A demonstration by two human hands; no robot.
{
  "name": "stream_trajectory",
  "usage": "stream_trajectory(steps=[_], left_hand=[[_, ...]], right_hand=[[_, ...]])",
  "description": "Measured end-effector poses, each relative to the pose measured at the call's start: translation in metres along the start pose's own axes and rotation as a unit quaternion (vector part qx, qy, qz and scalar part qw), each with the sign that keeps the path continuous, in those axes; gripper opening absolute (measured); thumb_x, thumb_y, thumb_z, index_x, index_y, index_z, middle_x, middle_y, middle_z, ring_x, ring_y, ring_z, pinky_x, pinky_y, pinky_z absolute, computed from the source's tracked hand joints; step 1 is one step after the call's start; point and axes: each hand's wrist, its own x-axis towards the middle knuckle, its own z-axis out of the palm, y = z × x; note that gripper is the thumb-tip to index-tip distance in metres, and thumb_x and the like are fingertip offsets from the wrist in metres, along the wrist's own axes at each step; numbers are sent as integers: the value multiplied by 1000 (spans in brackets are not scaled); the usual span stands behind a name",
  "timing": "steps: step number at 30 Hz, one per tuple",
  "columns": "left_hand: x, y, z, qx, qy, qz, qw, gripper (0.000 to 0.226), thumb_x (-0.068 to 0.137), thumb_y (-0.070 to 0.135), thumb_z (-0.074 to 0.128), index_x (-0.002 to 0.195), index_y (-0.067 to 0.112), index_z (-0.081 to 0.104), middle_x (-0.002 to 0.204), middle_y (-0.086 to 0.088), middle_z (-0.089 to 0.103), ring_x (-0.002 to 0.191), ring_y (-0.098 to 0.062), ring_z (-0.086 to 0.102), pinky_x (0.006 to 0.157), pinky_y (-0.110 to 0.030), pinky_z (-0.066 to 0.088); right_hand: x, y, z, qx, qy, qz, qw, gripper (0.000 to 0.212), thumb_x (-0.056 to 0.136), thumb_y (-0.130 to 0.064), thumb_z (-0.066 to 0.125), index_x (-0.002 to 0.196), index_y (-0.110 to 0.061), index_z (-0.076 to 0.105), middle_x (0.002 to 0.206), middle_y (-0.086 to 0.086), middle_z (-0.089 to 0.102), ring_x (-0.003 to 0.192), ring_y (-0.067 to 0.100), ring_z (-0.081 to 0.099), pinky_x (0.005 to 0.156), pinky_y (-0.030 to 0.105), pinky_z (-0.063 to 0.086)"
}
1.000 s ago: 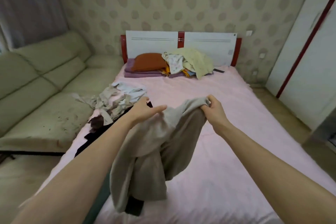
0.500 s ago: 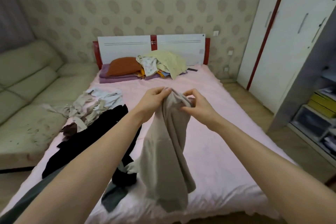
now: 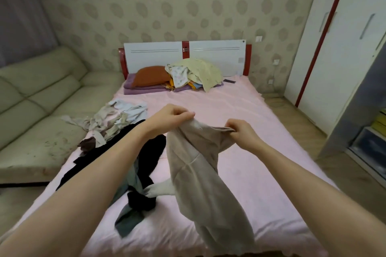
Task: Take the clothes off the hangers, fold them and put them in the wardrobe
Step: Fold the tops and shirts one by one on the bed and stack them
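Room: bedroom with a pink bed (image 3: 240, 110) filling the floor ahead of both hands, a sofa (image 3: 37, 98) off to the left of the left hand, a white wardrobe (image 3: 338, 48) off to the right of the right hand.
Left hand: the left hand (image 3: 167, 119) pinches one top corner of a beige garment (image 3: 200, 165), fingers curled on the cloth.
Right hand: the right hand (image 3: 240, 133) grips the other top corner, just across from the left, the top edge stretched between them.
Garment: it hangs straight down from both hands, clear of the bed up top, its lower end dropping out of view below; no hanger shows on it.
Progress: early, by my reading. This piece looks off its hanger and held up ready to be laid flat, but not yet folded.
Left to do: a black garment (image 3: 146, 165) and a grey one (image 3: 127, 221) lie loose under the left forearm; a tangle of pale clothes (image 3: 112, 123) lies beyond and left of the left hand. None is folded.
Far end: a heap of clothes (image 3: 194, 73) and an orange pillow (image 3: 150, 75) sit well ahead of both hands, by the headboard.
Wardrobe: the white doors look closed; open shelves (image 3: 373, 144) show nearer, right of the right hand. No folded pile is visible anywhere.
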Motion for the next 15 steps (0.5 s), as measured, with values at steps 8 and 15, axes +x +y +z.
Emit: stream_trajectory(steps=[8,15], left_hand=[[5,-9,3,25,20,1,1000,26,93,27,64,79,5,60,70,3,48,62,-4,41,55,-15,31],[23,-24,-16,370,-84,-32,925,17,79,25,74,84,13,63,77,-1,59,73,-17,54,62,-28,36]], right_hand=[[2,-27,-36,177,231,12,957,16,85,2,47,80,-11,39,70,0,39,65,14,34,55,25,29],[-7,-36,-58,-84,147,-21,985,17,76,-5,59,89,-16,54,82,3,62,77,26,54,67,37,43]])
